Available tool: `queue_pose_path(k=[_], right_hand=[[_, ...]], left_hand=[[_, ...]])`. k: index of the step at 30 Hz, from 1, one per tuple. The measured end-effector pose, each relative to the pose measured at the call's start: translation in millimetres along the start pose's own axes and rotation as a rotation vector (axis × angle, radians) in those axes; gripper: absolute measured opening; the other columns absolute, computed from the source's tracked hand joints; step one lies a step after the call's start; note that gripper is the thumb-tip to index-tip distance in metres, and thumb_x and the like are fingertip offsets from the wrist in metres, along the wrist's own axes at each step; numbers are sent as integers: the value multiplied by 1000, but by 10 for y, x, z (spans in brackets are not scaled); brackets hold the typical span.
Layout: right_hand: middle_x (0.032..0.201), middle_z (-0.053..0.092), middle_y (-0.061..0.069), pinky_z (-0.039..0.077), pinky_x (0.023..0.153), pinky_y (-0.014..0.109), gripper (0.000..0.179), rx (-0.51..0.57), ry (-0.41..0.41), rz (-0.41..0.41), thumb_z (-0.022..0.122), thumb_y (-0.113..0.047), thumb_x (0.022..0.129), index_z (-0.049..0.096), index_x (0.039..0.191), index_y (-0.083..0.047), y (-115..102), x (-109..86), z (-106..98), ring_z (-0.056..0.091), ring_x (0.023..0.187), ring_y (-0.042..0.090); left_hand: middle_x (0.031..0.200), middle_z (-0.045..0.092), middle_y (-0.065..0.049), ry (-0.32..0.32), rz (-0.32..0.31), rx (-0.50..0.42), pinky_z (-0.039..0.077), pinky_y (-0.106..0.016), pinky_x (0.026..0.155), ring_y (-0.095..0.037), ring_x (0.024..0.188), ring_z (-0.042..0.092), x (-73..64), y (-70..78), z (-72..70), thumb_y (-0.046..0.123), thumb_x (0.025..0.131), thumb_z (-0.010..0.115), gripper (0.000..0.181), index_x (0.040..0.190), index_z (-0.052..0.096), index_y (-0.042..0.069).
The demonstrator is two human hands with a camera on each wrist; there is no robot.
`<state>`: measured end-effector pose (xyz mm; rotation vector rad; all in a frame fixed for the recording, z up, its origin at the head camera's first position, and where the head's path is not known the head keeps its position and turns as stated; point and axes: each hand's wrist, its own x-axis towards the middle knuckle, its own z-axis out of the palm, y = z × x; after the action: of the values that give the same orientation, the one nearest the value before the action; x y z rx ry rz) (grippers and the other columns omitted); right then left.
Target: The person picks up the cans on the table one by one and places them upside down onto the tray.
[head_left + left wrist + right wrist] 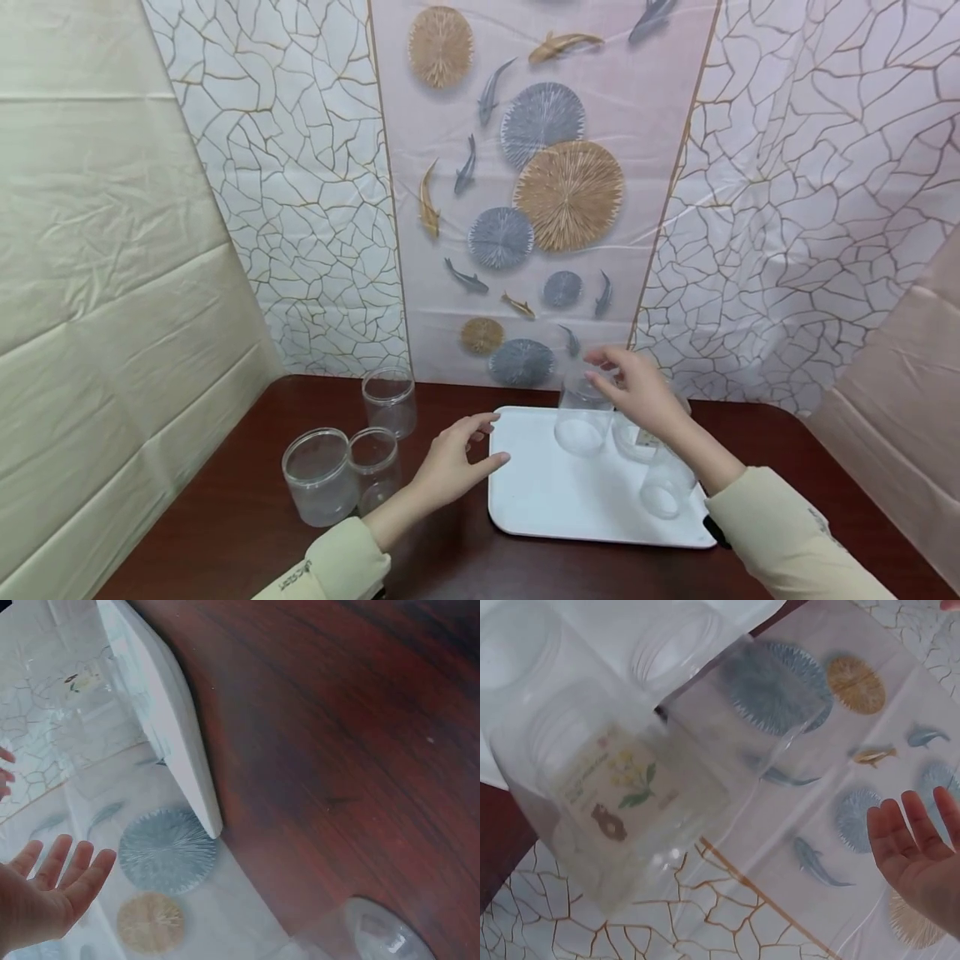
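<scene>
My right hand point(637, 387) hovers at the top of a tall clear jar point(581, 421) at the back of the white tray point(547, 500). Its fingers are spread and hold nothing; in the right wrist view it stands apart from the jars. Beside that jar are a clear jar with a printed flower-and-bear label point(622, 787), partly behind my forearm, and another clear jar point(663, 492) near the tray's right side. My left hand point(453, 458) is held at the tray's left edge, thumb and fingers apart, with nothing between them.
Three clear jars stand on the dark wooden table left of my left hand: a wide one point(321, 479), a narrower one point(373, 458) beside it, and one point(390, 404) farther back. A patterned curtain point(517, 192) hangs behind the table, with pale fabric point(127, 292) at the sides.
</scene>
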<state>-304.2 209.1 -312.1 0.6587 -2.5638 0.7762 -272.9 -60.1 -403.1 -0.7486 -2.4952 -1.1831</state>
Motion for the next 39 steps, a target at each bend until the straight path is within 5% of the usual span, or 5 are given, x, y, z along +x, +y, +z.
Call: queue_pose_path(k=[11,16,25,32,39], right_hand=[[100,68,17,55,77,33,17,182,91,109,57,-5,91,63,105,2,-82,-167,100,63,93,27],[103,68,14,53,76,26,18,193,64,97,58,-7,92,63,108,0,-114,-271,148,63,93,23],[104,68,6,53,79,32,18,234,17,34,59,-14,93,64,109,-7,-282,-457,206,62,96,21],[105,69,6,53,78,25,19,302,16,72,59,-15,93,63,110,-7,-268,-521,240,59,94,1],[105,67,16,52,74,22,20,468,18,56,56,-8,94,61,111,-1,-247,-584,260,59,93,-1]], left_hand=[[102,66,-1,60,6,-55,54,-36,79,-16,93,63,-136,145,-167,21,82,72,38,118,62,12],[103,66,0,61,40,-93,54,-36,81,-14,94,62,-158,210,-306,16,81,73,40,119,62,15],[115,64,-2,53,121,-141,52,-37,88,-18,104,59,-175,283,-689,18,85,70,44,127,57,16],[118,62,-1,80,135,-130,52,-38,90,-13,107,57,-198,305,-893,16,85,70,45,128,56,16],[122,60,2,91,128,-22,52,-35,89,-11,110,55,-256,239,-1105,17,85,71,48,130,54,20]])
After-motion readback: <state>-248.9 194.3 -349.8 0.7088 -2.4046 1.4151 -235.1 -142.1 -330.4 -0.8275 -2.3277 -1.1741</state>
